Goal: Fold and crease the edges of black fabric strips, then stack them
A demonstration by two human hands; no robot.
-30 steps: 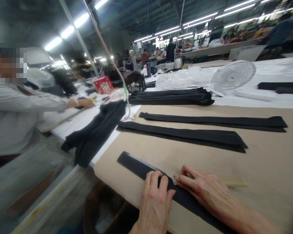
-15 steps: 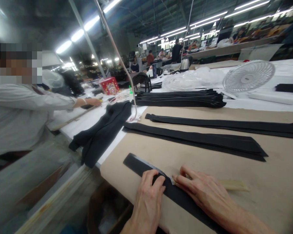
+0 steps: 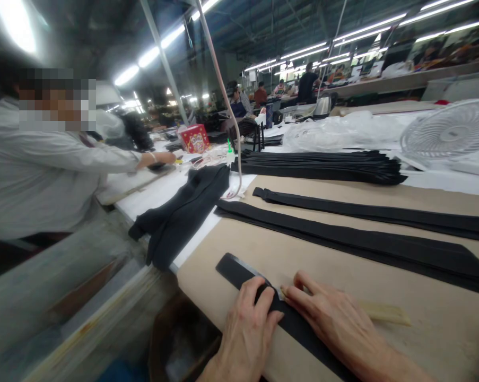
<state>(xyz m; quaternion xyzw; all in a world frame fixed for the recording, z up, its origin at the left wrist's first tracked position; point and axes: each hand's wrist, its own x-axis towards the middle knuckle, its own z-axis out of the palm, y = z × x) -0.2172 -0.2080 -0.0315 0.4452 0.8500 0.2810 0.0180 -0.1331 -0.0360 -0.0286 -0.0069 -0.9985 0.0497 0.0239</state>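
A long black fabric strip [image 3: 298, 326] runs diagonally along the near edge of the brown paper [image 3: 207, 265], a thin grey edging showing near its far end. My left hand [image 3: 249, 323] presses on the strip with bent fingertips, thumb apart, holding nothing. Just to the right, my right hand [image 3: 334, 313] pinches a small pale tool whose tip touches the strip's edge. A flat yellowish stick [image 3: 386, 313] shows behind that hand; whether it belongs to the tool is hidden.
Beyond lie black strips [image 3: 342, 233], a thick black stack [image 3: 319, 165], dark cloth [image 3: 183, 212] over the table edge, a white fan [image 3: 450, 132] and a red box [image 3: 195, 139]. A hanging cable [image 3: 227, 95] reaches the table. At the left, a person [image 3: 56, 170] extends an arm.
The view has shifted, so the scene sits further right. My left thumb has spread away from its fingers. My right hand keeps its pinch at nearly the same spot on the strip.
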